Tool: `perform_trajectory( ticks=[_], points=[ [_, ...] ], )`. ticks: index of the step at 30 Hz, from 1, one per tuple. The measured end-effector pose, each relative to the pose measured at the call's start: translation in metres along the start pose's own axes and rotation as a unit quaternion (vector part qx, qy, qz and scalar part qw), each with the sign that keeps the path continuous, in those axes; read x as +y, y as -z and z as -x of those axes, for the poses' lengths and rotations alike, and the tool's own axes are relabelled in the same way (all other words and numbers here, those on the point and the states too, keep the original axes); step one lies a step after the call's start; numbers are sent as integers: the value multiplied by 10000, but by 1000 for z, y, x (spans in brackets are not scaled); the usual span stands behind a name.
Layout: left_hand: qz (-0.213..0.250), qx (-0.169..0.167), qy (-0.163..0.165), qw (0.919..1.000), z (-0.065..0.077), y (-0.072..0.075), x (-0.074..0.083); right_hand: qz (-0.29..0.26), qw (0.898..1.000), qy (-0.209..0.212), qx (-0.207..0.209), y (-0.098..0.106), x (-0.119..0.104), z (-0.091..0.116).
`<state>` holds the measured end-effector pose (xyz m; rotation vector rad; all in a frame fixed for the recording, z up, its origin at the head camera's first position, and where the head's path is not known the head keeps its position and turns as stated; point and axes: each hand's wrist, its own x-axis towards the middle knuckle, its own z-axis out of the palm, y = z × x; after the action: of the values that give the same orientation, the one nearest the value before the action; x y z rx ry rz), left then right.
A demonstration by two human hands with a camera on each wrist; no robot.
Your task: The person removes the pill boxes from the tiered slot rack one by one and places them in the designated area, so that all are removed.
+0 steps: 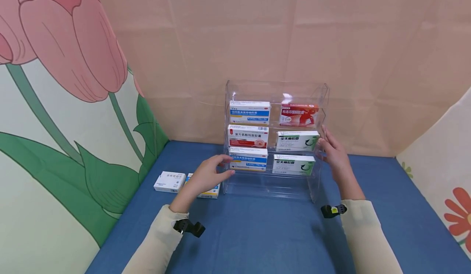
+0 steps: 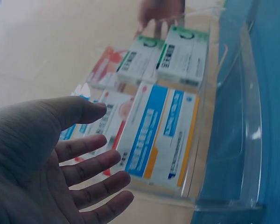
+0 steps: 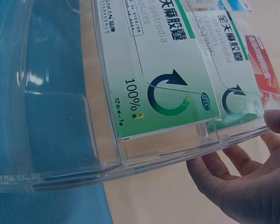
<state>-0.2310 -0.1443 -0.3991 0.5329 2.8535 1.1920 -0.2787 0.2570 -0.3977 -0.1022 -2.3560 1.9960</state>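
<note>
A clear plastic display rack [image 1: 272, 188] stands on the table, its tiers holding several medicine boxes. The bottom tier has a white-and-blue box [image 1: 248, 159] at left and a white-and-green box [image 1: 293, 165] at right. Above them sit a white-and-red box [image 1: 248, 136] and another white-and-green box [image 3: 228, 70]. A blue-banded box [image 1: 249, 113] and a red box [image 1: 299, 115] fill the upper spots. My left hand [image 1: 211, 174] is beside the rack's left side, fingers spread and holding nothing. My right hand [image 3: 247, 179] grips the rack's right side edge between thumb and fingers.
Left of the rack, a white box [image 1: 170, 182] lies on the blue tabletop [image 1: 265, 237]. A yellow-edged box [image 1: 210, 193] beside it is partly hidden by my left hand. A beige cloth backdrop [image 1: 257, 32] hangs behind, with flower-printed panels [image 1: 70, 45] at both sides.
</note>
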Motion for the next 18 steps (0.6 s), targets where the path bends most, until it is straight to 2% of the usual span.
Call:
perform_trajectory(
  ticks=[18],
  points=[
    [153,-205,-454,9986,-19,-30,23,-74,9999,79,-74,1,0,1]
  ],
)
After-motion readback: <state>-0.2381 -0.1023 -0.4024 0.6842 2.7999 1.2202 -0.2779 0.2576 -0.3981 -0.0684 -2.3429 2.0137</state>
